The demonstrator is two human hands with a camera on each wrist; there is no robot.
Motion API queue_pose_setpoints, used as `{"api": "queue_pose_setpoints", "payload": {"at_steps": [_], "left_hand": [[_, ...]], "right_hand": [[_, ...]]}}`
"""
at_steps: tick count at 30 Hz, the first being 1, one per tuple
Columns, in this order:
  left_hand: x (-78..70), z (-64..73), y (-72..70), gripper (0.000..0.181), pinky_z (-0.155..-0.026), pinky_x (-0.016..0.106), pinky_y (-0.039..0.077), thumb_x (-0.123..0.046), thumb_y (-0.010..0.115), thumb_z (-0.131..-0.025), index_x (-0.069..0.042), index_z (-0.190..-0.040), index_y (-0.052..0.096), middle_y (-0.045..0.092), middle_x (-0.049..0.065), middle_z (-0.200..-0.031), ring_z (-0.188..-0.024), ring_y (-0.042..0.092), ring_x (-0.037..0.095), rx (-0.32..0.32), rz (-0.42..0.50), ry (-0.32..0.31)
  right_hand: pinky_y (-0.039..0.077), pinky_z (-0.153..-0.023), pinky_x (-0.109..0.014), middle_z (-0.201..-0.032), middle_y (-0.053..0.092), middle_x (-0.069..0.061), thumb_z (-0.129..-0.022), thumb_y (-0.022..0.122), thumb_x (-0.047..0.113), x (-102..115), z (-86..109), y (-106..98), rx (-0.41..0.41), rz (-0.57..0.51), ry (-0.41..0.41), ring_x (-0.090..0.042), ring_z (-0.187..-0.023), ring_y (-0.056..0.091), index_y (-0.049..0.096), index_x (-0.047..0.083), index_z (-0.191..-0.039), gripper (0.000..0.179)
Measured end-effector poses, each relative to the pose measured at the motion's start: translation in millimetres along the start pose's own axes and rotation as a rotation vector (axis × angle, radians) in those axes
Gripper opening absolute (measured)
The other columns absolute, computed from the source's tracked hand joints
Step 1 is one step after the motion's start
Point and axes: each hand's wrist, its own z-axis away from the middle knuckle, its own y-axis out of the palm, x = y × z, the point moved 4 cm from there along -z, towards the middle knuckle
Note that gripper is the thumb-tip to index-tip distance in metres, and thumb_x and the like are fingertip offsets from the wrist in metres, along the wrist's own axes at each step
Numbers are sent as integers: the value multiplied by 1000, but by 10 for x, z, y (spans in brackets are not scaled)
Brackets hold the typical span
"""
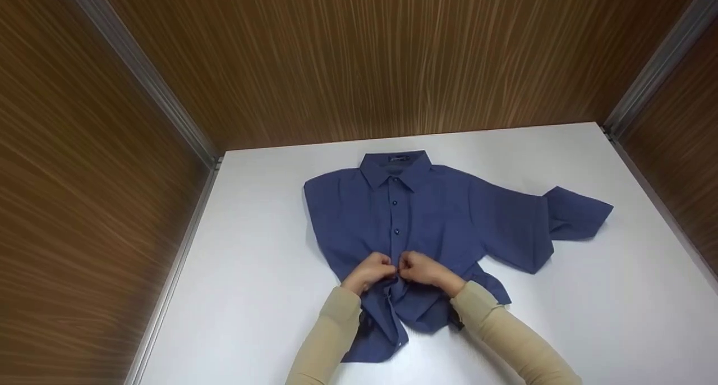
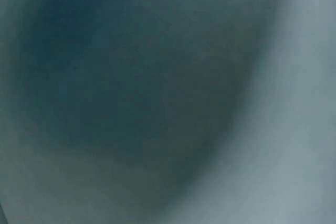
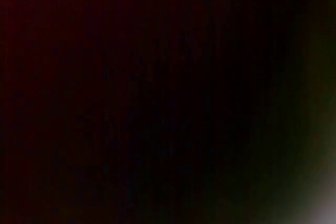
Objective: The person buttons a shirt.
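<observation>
A dark blue button-up shirt lies front up in the head view, its collar toward the back wall. Down its middle runs the placket, with dark buttons fastened near the top. Partway down, my left hand pinches the placket's edge from the left. Close beside it, my right hand pinches the same strip from the right, fingertips nearly meeting. Below the hands the two front panels part and bunch up. The button between the fingers is hidden. Both wrist views are too blurred or dark to show the hands.
The shirt rests on a white table. One sleeve stretches out to the right with its end folded; the other sleeve is not visible. Wood-grain panels stand at the back and both sides, with grey metal strips at the corners.
</observation>
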Motion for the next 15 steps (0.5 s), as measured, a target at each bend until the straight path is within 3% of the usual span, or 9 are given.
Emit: {"api": "queue_pose_setpoints", "payload": {"at_steps": [5,12,15], "left_hand": [[-24,28,5,30,-42,19,24,6,49,-69,-12,-52,32,31,-5,-49,-42,26,6,-4,-21,10],[-320,238,-4,29,-44,18,26,10,49,-73,-8,-53,36,35,-4,-51,-43,30,6,12,-34,38],[-254,204,11,32,-44,17,26,7,51,-77,-8,-54,35,35,-4,-51,-43,28,3,9,-56,39]], "right_hand": [[34,-51,-25,-62,44,2,-75,55,-2,58,23,9,-38,148,-44,-11,-54,40,48,3,-71,9],[38,-53,-25,-64,50,1,-79,57,6,87,33,-15,-29,198,-80,-11,-56,44,53,2,-71,10],[37,-52,-25,-63,49,2,-80,55,4,94,25,-10,-22,207,-81,-10,-55,43,53,2,-69,11]]}}
